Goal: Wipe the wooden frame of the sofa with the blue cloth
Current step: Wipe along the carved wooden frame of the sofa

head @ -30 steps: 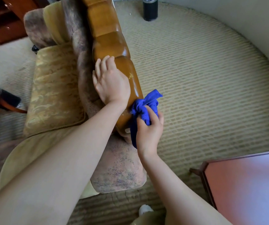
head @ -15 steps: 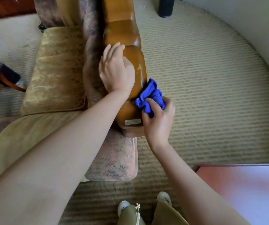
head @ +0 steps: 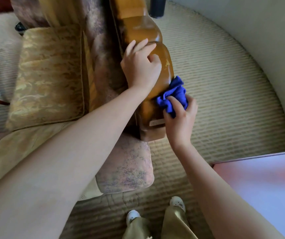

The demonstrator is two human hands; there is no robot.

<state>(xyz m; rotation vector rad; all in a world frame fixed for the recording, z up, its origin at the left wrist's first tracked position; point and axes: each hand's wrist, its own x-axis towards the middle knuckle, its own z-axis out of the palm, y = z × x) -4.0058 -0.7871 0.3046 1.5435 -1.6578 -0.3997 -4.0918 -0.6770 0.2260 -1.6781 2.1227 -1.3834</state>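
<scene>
Right hand clutches bunched blue cloth against wooden frame side | left hand rests on top, holding nothing | progress: likely mid-wipe, upper frame seemingly remaining

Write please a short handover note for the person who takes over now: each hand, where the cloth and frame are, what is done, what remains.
Left hand: rests on top of the wooden frame, fingers lying over it, holding nothing.
Right hand: grips the bunched blue cloth and presses it against the frame's outer side, near its front end.
Done: cannot tell from this view how much has been wiped.
Left: the frame's upper length toward the back, and the end block by the small label, likely need wiping.
</scene>
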